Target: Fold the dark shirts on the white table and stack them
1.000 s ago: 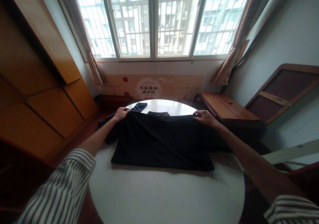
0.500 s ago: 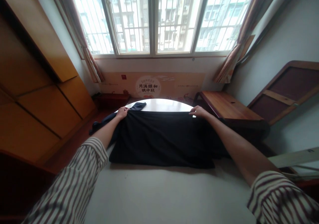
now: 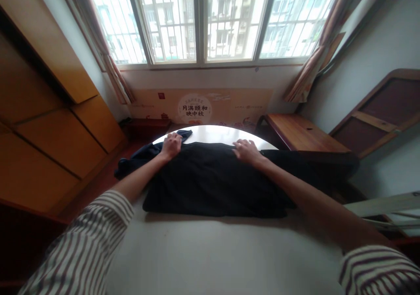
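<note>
A black garment (image 3: 213, 181) lies spread across the white table (image 3: 216, 251), its near edge running roughly straight. Dark navy cloth (image 3: 131, 160) reaches out beyond its left side, with a small tip showing past my left hand. More dark cloth extends on the right. My left hand (image 3: 172, 145) rests on the garment's far left corner, fingers stretched forward and apart. On the far edge, toward the right, my right hand (image 3: 246, 151) lies palm down with its fingers spread. Which kind of garment this is, I cannot tell.
The table's rounded far end faces a barred window (image 3: 200, 24). A low wooden table (image 3: 306, 133) stands at the right, below a leaning wood-framed panel (image 3: 380, 111). Orange-brown cabinets (image 3: 49, 133) line the left side.
The garment's far edge, held up and taut between both hands before, now lies down on the table. Both hands have moved inward and loosened from a pinch to lie on the cloth.
</note>
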